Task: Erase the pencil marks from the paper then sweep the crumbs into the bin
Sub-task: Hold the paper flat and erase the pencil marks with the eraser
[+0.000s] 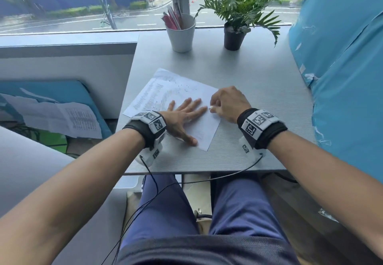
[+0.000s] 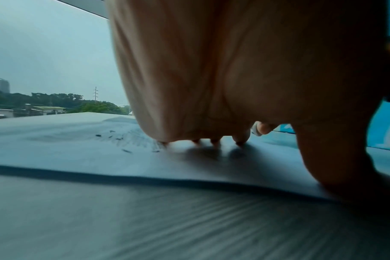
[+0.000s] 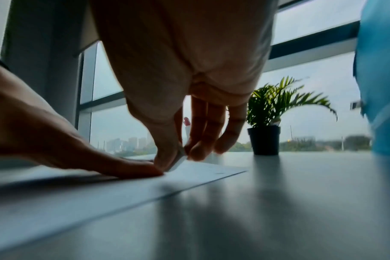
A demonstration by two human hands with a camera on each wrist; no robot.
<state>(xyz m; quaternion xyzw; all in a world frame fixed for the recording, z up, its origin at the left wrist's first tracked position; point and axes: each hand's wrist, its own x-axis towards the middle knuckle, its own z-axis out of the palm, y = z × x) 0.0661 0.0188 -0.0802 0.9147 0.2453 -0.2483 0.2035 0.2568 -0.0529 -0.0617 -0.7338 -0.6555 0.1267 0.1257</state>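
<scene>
- Pinning the paper (image 1: pixel 172 90) flat mid-table (image 1: pixel 238 67), the left hand (image 1: pixel 182 117) lies spread, likely so rubbing cannot shift it.
- Right hand (image 1: pixel 227 104), at 3 o'clock of the left fingertips, pinches a small white eraser (image 3: pixel 178 161) tip-down on the sheet.
- Crumbs (image 2: pixel 114 137) lie by the marks.
- At 12 o'clock, a cup (image 1: pixel 182 36) holds pencils; a pot (image 1: pixel 234 38) holds a plant.
- No bin is in view.
</scene>
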